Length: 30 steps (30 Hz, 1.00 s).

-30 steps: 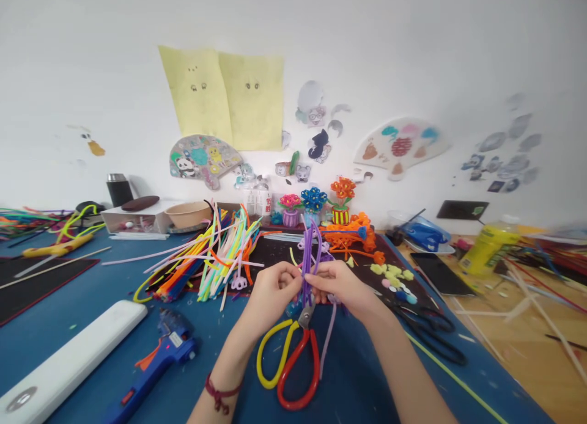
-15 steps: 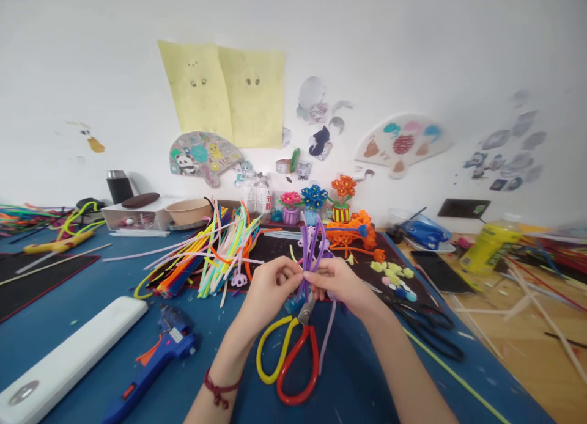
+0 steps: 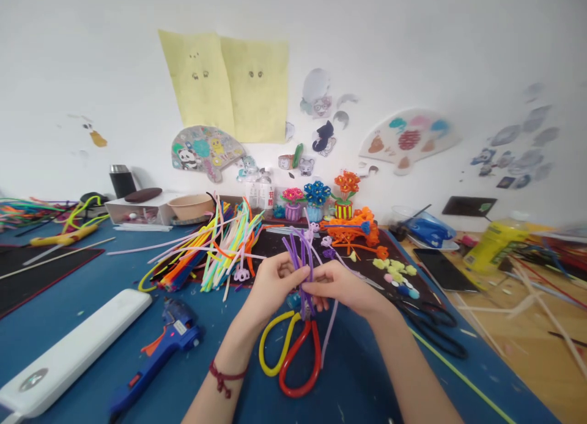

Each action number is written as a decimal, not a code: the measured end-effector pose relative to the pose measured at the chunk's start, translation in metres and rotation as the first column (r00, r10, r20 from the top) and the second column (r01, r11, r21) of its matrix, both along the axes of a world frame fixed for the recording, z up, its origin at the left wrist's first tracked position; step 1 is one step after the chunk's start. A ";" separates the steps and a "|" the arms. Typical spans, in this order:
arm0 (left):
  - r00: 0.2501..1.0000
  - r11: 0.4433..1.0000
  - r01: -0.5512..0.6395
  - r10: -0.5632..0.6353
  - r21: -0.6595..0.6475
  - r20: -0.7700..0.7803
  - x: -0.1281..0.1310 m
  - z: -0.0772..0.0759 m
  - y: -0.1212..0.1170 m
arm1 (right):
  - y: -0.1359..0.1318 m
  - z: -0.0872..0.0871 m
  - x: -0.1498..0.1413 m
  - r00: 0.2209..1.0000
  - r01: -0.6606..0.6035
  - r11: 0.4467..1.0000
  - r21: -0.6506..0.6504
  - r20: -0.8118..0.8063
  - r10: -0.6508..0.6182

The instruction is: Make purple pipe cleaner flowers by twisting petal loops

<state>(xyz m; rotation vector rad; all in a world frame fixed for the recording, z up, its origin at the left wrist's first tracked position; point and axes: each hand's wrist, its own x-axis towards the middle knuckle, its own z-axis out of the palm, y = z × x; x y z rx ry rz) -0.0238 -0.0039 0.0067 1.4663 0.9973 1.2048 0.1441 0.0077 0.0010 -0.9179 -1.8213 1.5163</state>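
Note:
Above the table's middle, a small bunch of purple pipe cleaners [image 3: 302, 251] stands roughly upright between my hands. My left hand [image 3: 276, 282] pinches it from the left with thumb and fingers. From the right, my right hand [image 3: 338, 283] pinches the same bunch, fingertips meeting the left thumb. The lower ends hang in front of the pivot of scissors with one yellow and one red handle [image 3: 318, 354]. A light purple pipe cleaner [image 3: 329, 335] lies right of these scissors. Small purple flowers [image 3: 327, 247] rest behind the hands.
Left are a blue glue gun [image 3: 177, 335], a long white case [image 3: 77, 350] and a heap of coloured pipe cleaners [image 3: 229, 253]. Black-handled scissors [image 3: 435, 332], yellow flower pieces [image 3: 392, 266] and a phone [image 3: 444, 270] lie right. Behind stand potted pipe-cleaner flowers [image 3: 316, 195].
The purple bunch has spread, its tops fanning further left, and its lower ends now cover the scissors' pivot. Both hands still pinch it. The whole view has shifted slightly.

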 end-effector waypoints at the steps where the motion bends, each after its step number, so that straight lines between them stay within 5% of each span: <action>1: 1.000 1.000 0.008 -0.008 -0.006 0.020 -0.001 0.000 0.000 | 0.000 0.002 0.002 1.000 0.006 1.000 0.001 0.008 -0.006; 6: 0.989 0.994 -0.093 0.098 -0.049 0.112 -0.004 0.006 -0.002 | -0.002 0.007 0.022 0.994 0.099 0.995 -0.022 0.048 -0.098; 10: 0.953 0.975 -0.198 0.215 -0.099 0.212 -0.007 0.008 -0.002 | -0.002 0.001 0.040 0.959 -0.007 0.996 -0.088 0.281 0.032; 15: 0.954 0.983 -0.089 0.131 -0.162 0.268 -0.007 0.009 -0.003 | 0.001 0.001 0.035 0.954 0.199 0.975 0.103 0.206 -0.217; 20: 0.974 0.985 0.003 0.036 -0.173 0.223 -0.001 0.007 -0.003 | -0.007 0.011 0.008 0.996 0.063 0.985 0.162 0.050 -0.072; 30: 0.996 0.991 0.021 -0.008 -0.132 0.094 0.003 0.009 -0.007 | -0.011 0.011 0.000 0.991 -0.010 0.994 0.112 0.135 -0.006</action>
